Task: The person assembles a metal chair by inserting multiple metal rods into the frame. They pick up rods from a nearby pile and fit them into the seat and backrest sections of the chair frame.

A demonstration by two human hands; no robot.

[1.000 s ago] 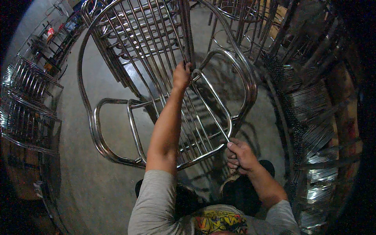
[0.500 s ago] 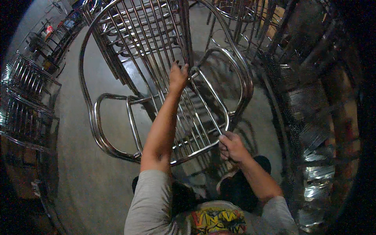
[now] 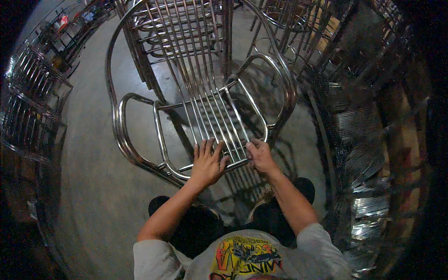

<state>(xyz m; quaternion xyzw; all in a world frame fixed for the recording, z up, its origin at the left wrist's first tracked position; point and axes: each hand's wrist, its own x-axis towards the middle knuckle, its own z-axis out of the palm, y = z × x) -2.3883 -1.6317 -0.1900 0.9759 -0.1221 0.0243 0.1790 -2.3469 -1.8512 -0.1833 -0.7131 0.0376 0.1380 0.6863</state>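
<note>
While the left hand [image 3: 208, 164] lies flat, fingers spread, on the steel chair [image 3: 205, 107] seat's front bars, nothing is gripped. Beside it, the right hand [image 3: 260, 156] clasps the seat's front rail.

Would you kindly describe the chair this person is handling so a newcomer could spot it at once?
On the grey concrete floor, ringed by stacks of metal chairs, one steel chair stands alone right before the person. Left hand and right hand rest on the front edge of its slatted seat; unlike its neighbours, it is unstacked.
</note>
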